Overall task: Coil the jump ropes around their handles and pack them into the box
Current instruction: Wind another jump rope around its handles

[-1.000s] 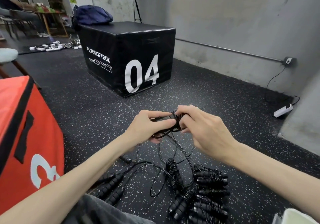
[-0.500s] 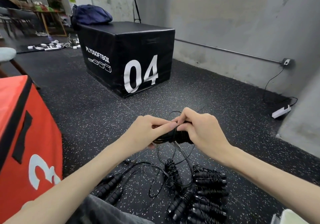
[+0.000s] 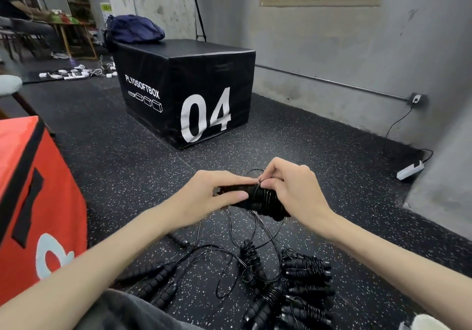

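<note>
We hold a pair of black handles (image 3: 251, 198) between both hands, above the speckled floor (image 3: 127, 155). Our left hand (image 3: 208, 196) is clenched around the handles' left end, thumb laid along the near side. Our right hand (image 3: 293, 189) pinches the thin black cord (image 3: 258, 172) between thumb and forefinger right at the top of the handles, where several turns of cord already wrap them; the rest of that hand curls over the right end. From under our hands, loose cord drops in loops to the floor. Below and just right of our right hand lies a heap of coiled ropes (image 3: 305, 269), each wound tight on its handles. Below our left hand lie uncoiled handles (image 3: 155, 277), their cord trailing across toward the heap. Beyond our hands stands a black box (image 3: 184, 86) printed "PLYOSOFTBOX" in white, with a row of four small box outlines under it and a large "04" on the neighbouring face; a dark blue bag (image 3: 135, 29) sits on its far end. Far left of our left hand is a red box (image 3: 30, 189) with a large pale numeral, cut off by our arm and not readable for sure. Well right of our right hand a white power strip (image 3: 410, 170) lies by the wall.
</note>
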